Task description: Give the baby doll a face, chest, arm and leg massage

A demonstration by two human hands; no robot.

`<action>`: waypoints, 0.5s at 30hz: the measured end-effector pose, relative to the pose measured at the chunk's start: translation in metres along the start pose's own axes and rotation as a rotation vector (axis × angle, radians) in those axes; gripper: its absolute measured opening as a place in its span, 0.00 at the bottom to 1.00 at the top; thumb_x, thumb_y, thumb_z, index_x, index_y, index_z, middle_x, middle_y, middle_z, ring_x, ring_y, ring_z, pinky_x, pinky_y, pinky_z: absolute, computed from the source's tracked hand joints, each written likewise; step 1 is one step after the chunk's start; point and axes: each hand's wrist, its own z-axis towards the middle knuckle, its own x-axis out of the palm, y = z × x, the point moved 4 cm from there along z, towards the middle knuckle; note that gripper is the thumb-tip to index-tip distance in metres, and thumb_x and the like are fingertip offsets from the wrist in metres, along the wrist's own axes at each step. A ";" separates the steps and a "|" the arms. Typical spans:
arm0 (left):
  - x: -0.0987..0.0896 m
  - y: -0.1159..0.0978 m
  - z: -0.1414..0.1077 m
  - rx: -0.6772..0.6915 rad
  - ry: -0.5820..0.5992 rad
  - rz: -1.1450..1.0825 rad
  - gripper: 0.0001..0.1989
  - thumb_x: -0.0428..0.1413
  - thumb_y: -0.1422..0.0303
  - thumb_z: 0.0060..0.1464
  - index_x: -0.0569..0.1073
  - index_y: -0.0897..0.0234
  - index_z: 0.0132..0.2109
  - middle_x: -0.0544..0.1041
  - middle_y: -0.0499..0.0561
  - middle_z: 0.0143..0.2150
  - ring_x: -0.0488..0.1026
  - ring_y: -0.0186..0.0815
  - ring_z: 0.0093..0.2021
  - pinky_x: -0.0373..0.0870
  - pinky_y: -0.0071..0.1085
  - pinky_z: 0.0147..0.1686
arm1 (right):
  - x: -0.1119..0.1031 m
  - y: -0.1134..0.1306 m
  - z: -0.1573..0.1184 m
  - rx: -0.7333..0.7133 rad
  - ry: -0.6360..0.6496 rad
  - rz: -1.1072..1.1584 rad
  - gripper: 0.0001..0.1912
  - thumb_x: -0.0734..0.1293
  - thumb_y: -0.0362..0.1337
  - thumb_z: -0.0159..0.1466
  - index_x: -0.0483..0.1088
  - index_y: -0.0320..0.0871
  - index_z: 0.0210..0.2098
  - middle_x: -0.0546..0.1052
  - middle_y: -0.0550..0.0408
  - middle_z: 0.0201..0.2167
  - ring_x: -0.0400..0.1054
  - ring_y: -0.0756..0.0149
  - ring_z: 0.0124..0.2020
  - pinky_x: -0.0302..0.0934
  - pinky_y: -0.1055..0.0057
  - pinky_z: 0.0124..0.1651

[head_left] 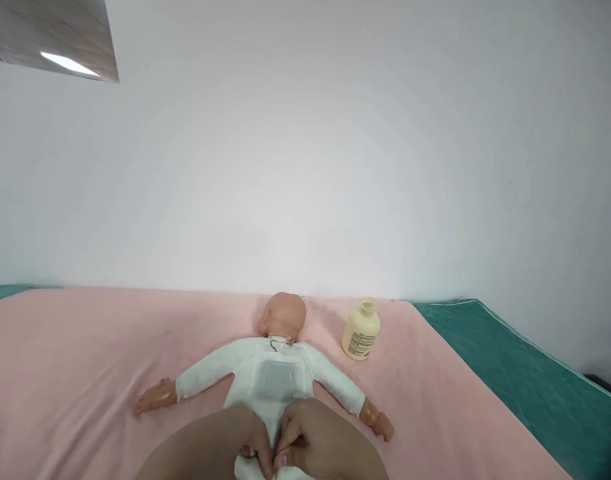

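A baby doll point(245, 355) with a white cloth body lies on the pink sheet, arms spread, the back of its head toward me. A grey patch point(275, 380) shows on its upper back. Both my hands meet over its lower body at the bottom edge. My left hand point(245, 437) has its fingers curled on white cloth point(248, 468). Beside it, almost touching, my right hand point(305, 437) pinches the cloth between thumb and fingers. The doll's legs are out of view.
A pale yellow pump bottle point(361, 331) stands on the pink sheet point(435, 400), right of the doll's head. Green covering point(530, 373) shows at the right. A white wall point(305, 147) rises behind. A dark object point(605, 385) is at the right edge.
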 end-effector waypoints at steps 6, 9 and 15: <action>-0.013 -0.006 -0.005 -0.013 0.005 -0.079 0.15 0.58 0.68 0.46 0.78 0.47 0.43 0.78 0.44 0.45 0.74 0.40 0.47 0.70 0.33 0.47 | -0.024 0.020 -0.007 -0.056 -0.096 -0.114 0.15 0.65 0.27 0.57 0.80 0.52 0.29 0.77 0.60 0.32 0.70 0.63 0.38 0.61 0.69 0.46; -0.014 0.000 -0.004 -0.004 -0.002 -0.101 0.13 0.58 0.66 0.48 0.77 0.47 0.42 0.77 0.42 0.46 0.73 0.39 0.48 0.70 0.33 0.48 | -0.026 0.017 -0.006 -0.031 -0.134 -0.122 0.15 0.65 0.27 0.58 0.80 0.52 0.30 0.77 0.60 0.33 0.70 0.64 0.38 0.60 0.69 0.46; -0.010 0.003 0.005 0.004 0.014 -0.039 0.13 0.60 0.68 0.44 0.79 0.48 0.39 0.78 0.42 0.43 0.76 0.38 0.44 0.73 0.29 0.43 | -0.014 0.017 -0.003 0.042 -0.143 -0.066 0.18 0.63 0.22 0.53 0.81 0.48 0.29 0.78 0.56 0.30 0.72 0.63 0.34 0.62 0.73 0.36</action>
